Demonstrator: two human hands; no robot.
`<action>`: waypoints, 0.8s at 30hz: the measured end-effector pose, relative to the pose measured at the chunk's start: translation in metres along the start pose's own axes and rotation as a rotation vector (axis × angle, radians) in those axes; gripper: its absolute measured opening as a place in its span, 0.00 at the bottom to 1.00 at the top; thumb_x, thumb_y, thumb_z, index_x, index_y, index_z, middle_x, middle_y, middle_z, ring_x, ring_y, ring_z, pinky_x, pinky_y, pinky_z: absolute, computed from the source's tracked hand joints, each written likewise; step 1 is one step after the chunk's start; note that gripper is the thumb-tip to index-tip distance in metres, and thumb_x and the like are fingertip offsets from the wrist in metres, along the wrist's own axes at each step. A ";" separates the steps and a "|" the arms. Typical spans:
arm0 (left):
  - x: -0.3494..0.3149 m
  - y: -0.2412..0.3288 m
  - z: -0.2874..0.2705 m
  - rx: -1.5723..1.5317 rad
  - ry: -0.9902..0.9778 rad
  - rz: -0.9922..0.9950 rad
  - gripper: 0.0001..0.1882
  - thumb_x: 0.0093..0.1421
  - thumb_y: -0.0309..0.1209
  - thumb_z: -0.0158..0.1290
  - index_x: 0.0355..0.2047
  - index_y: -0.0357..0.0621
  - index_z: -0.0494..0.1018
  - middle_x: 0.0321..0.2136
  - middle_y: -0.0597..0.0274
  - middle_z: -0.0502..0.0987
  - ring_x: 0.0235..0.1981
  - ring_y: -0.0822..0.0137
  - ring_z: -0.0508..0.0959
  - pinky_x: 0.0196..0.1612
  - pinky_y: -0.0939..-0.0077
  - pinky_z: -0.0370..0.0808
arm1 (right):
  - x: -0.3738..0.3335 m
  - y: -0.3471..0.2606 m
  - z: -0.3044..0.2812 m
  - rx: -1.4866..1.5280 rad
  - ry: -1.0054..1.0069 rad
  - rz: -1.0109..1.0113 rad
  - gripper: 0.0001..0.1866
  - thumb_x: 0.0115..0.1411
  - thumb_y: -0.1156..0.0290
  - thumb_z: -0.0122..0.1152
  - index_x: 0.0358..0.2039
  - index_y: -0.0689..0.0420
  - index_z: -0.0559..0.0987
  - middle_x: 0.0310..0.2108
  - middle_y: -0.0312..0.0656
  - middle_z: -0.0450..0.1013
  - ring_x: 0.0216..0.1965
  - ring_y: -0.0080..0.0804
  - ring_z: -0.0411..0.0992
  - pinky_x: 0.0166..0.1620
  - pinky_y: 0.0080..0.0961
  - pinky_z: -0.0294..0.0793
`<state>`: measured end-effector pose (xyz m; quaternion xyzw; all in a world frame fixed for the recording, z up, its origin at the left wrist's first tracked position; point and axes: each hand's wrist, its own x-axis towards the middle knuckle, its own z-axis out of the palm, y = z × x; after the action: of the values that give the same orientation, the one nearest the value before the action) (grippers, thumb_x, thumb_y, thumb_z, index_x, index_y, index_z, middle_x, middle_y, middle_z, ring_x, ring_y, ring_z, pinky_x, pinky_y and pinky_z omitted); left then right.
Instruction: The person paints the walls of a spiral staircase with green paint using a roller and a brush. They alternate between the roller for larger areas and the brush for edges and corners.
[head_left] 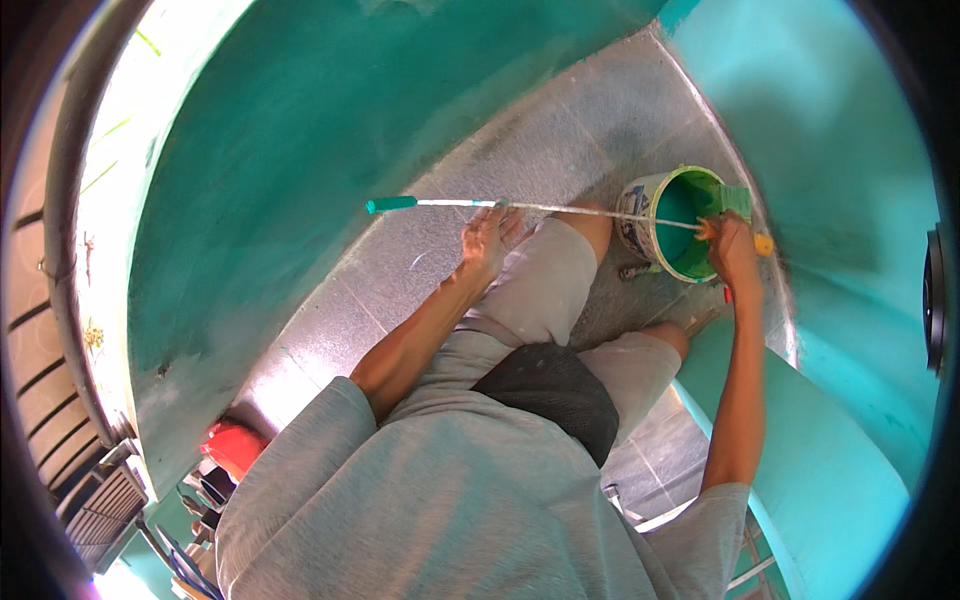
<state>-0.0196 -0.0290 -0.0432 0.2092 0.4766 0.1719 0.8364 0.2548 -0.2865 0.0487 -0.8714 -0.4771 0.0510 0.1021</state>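
My left hand [488, 238] grips a long thin white pole [560, 208] with a green end cap [390, 204] sticking out to the left. My right hand [733, 250] holds the pole's other end by an orange handle [763, 243], at the rim of a paint bucket [660, 225] filled with green paint. A green roller head [735, 200] rests at the bucket's far rim. The bucket stands on the grey tiled floor [560, 130], just beyond my bent knees.
Green painted walls [300, 160] curve around on the left and on the right [850, 140]. A low green ledge [810, 450] runs by my right arm. A red object [232, 445] and dark clutter lie at the lower left.
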 end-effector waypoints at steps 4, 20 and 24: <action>0.015 -0.001 0.016 -0.030 0.018 0.064 0.09 0.60 0.29 0.49 0.39 0.40 0.65 0.40 0.56 0.71 0.47 0.61 0.72 0.48 0.69 0.71 | 0.014 0.033 0.018 -0.095 0.174 -0.106 0.13 0.47 0.80 0.52 0.35 0.61 0.77 0.29 0.53 0.69 0.33 0.55 0.67 0.38 0.45 0.66; 0.061 -0.003 0.180 0.034 -0.165 0.179 0.13 0.61 0.29 0.47 0.43 0.33 0.64 0.42 0.51 0.70 0.47 0.58 0.72 0.52 0.65 0.70 | 0.064 0.131 -0.068 -0.053 -0.015 0.293 0.15 0.46 0.78 0.52 0.38 0.60 0.77 0.39 0.49 0.73 0.41 0.48 0.71 0.45 0.35 0.68; 0.067 -0.012 0.221 0.062 -0.281 0.167 0.08 0.60 0.28 0.46 0.38 0.37 0.66 0.38 0.54 0.71 0.43 0.59 0.74 0.49 0.65 0.71 | 0.045 0.170 -0.089 -0.204 0.011 0.300 0.16 0.47 0.77 0.53 0.40 0.58 0.77 0.40 0.49 0.73 0.41 0.47 0.71 0.45 0.36 0.68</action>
<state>0.2064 -0.0475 0.0037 0.2957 0.3408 0.1950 0.8709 0.4357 -0.3493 0.0968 -0.9389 -0.3440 0.0123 0.0067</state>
